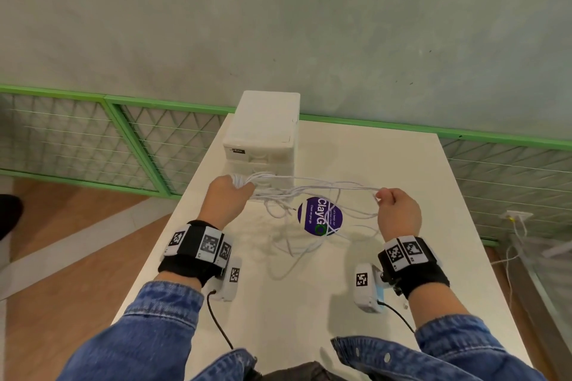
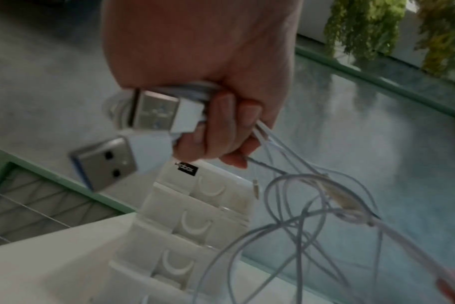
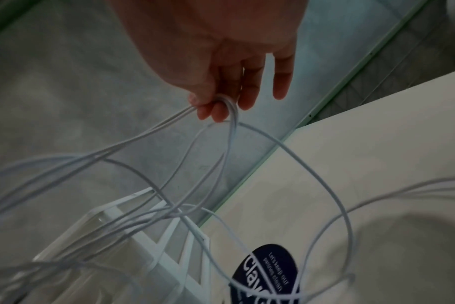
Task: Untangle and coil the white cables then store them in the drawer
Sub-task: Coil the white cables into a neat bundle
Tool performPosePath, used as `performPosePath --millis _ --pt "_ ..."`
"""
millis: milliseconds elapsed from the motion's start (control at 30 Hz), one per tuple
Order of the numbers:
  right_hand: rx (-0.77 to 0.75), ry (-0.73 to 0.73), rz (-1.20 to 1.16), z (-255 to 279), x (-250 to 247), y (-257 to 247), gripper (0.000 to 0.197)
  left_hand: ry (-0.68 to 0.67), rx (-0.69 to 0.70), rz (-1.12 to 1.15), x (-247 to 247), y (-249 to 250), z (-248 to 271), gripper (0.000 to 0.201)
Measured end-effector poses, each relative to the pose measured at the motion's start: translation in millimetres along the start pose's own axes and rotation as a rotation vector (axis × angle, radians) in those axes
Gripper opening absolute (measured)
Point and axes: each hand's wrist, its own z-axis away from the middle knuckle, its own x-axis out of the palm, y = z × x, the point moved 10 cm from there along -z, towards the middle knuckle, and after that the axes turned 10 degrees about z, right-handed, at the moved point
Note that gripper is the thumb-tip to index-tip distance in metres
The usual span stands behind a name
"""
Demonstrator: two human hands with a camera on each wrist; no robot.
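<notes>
Tangled white cables [image 1: 309,195] stretch in the air between both hands above the white table [image 1: 402,179]. My left hand [image 1: 227,193] grips a bundle of cable loops in its fist; in the left wrist view two USB plugs [image 2: 153,112] stick out of the left hand [image 2: 221,127]. My right hand [image 1: 393,204] pinches a few strands between thumb and fingertips, seen close as the right hand [image 3: 216,102] holding the cables [image 3: 169,127]. Loose loops hang down onto the table. The white drawer unit [image 1: 263,133] stands behind the left hand, its drawers [image 2: 195,224] closed.
A round purple sticker [image 1: 320,216] lies on the table under the hanging cables. A green-framed mesh railing [image 1: 123,133] runs behind and to the left of the table. Another white cable [image 1: 513,244] hangs by the wall socket at right.
</notes>
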Motion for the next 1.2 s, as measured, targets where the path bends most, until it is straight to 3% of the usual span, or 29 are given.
performPosePath --millis 100,200,233,300,400,467,533,633,733,867,967,1100,1200 --pt "-0.073 0.045 0.145 5 -5 -9 0.022 -0.063 -0.032 0.108 17 7 5 0.037" --pt "-0.432 0.295 -0.037 35 -34 -59 0.023 -0.109 -0.072 0.194 33 9 8 0.034" --pt "-0.577 0.277 -0.127 48 -37 -80 0.021 -0.126 -0.077 0.2 37 10 9 0.032" --pt "-0.715 0.038 -0.26 66 -24 -110 0.021 -0.151 -0.086 0.22 43 11 10 0.029" --pt "-0.713 -0.337 -0.212 85 17 -127 0.02 -0.173 -0.143 0.3 48 7 14 0.032" --pt "-0.727 -0.454 -0.023 94 42 -124 0.047 -0.193 -0.172 0.328 50 8 18 0.027" --pt "-0.747 -0.462 0.156 97 57 -121 0.07 -0.23 -0.178 0.345 52 10 22 0.02" --pt "-0.702 -0.425 0.294 89 65 -113 0.084 -0.277 -0.178 0.356 53 11 25 0.012" --pt "-0.614 -0.463 0.224 78 64 -101 0.067 -0.271 -0.181 0.38 49 10 23 0.01" --pt "-0.589 -0.291 -0.009 69 40 -105 0.018 -0.286 -0.175 0.398 53 13 25 0.015" --pt "-0.459 -0.206 -0.167 51 16 -95 0.017 -0.218 -0.145 0.356 44 12 21 0.018" --pt "-0.309 -0.139 -0.226 26 -4 -69 0.012 -0.096 -0.143 0.327 29 5 14 0.035" --pt "-0.266 -0.159 -0.283 30 -1 -64 0.005 -0.124 -0.128 0.353 36 11 17 0.023"
